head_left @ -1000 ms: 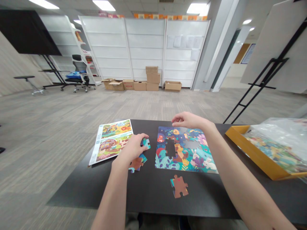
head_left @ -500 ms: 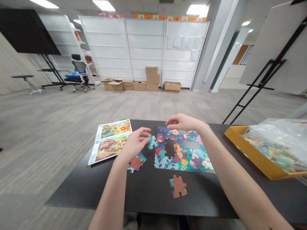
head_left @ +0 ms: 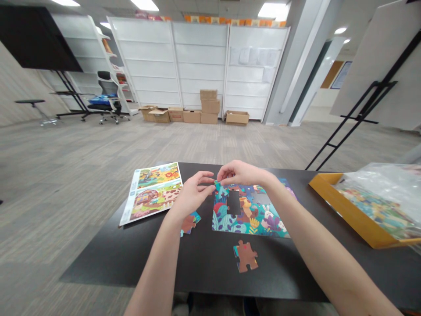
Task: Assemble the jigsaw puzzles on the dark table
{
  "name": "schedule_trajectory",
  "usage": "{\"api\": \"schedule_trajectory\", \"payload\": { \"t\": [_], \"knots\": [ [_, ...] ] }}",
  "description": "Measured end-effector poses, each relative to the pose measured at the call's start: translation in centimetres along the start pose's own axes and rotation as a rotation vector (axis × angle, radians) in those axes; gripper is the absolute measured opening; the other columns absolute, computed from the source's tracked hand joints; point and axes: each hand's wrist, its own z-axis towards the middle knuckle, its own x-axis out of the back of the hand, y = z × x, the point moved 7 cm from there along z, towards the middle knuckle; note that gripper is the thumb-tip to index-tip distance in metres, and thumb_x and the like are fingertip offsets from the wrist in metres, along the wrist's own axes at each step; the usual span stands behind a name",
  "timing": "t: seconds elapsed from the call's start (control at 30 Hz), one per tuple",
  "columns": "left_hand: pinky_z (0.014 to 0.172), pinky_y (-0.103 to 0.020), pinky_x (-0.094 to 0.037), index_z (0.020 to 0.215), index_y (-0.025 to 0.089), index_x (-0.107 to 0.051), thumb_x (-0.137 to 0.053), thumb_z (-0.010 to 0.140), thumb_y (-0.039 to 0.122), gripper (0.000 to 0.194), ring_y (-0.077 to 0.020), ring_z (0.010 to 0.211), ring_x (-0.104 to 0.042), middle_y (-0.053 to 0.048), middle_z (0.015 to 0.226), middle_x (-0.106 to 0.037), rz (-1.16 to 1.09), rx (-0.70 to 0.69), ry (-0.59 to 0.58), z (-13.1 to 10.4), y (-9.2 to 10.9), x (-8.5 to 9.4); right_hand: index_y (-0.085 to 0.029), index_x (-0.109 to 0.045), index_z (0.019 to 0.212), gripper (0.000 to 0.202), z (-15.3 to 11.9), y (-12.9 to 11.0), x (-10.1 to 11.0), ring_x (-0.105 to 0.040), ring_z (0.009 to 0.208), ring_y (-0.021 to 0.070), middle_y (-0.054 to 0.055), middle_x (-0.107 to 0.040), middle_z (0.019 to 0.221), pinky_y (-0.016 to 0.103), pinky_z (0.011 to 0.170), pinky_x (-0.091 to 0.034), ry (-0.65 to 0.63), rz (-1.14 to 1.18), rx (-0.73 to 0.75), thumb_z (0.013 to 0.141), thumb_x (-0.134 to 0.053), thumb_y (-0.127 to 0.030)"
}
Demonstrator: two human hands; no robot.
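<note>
Left hand (head_left: 192,193) pinching teal piece (head_left: 222,192), right hand (head_left: 241,173) at its edge, right grip unclear, puzzle (head_left: 232,226) under right hand, brown piece (head_left: 246,256) nearer than both on bench (head_left: 204,267)

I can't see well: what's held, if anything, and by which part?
A teal puzzle piece, by its far-left end, in the left hand; right hand there too.

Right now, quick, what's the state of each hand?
Left hand: partly open, at the teal puzzle piece; grip unclear.
Right hand: fingers bent, at the same piece; grip unclear.
</note>
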Motion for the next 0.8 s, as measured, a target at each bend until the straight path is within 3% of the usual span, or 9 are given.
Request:
{"api": "schedule_trajectory", "payload": {
  "t": [0.17,0.27,0.57,0.8],
  "knots": [
    [0.085,-0.035,-0.06,0.113,0.019,-0.062,-0.068,0.083,0.019,0.031,-0.018,0.089,-0.073,-0.006,0.101,-0.074,0.186,-0.077,0.022,-0.2,0.2,-0.1,-0.014,-0.07,0.109,0.025,-1.6,1.6,3.7,-0.064,0.078,0.015,0.005,-0.072,0.087,0.026,0.071,-0.051,0.193,-0.078,-0.052,0.087,-0.064,-0.026],
    [0.084,-0.033,-0.059,0.105,0.019,-0.066,-0.065,0.085,0.018,0.02,-0.0178,0.091,-0.073,-0.006,0.099,-0.075,0.295,-0.103,-0.034,-0.3,-0.1,-0.9,-0.015,-0.069,0.115,0.03,-2.9,3.3,5.8,-0.063,0.076,0.0158,0.006,-0.071,0.089,0.027,0.07,-0.05,0.264,-0.193,-0.147,0.089,-0.059,-0.026],
    [0.087,-0.034,-0.055,0.106,0.021,-0.069,-0.063,0.087,0.018,0.02,-0.023,0.099,-0.071,-0.007,0.105,-0.076,0.813,-0.088,-0.151,-0.5,-1.4,-1.6,-0.016,-0.069,0.117,0.035,-5.3,6.0,7.4,-0.059,0.066,0.015,0.006,-0.071,0.087,0.027,0.061,-0.048,0.134,-0.233,-0.354,0.085,-0.058,-0.025],
    [0.09,-0.035,-0.052,0.108,0.022,-0.069,-0.061,0.089,0.023,0.021,-0.0247,0.104,-0.069,-0.008,0.111,-0.074,0.921,-0.074,-0.187,-0.7,-1.1,-2.2,-0.017,-0.07,0.118,0.04,-6.0,7.4,7.2,-0.054,0.058,0.0133,0.004,-0.067,0.079,0.027,0.058,-0.046,0.05,-0.253,-0.439,0.081,-0.055,-0.022]
  ]
}}
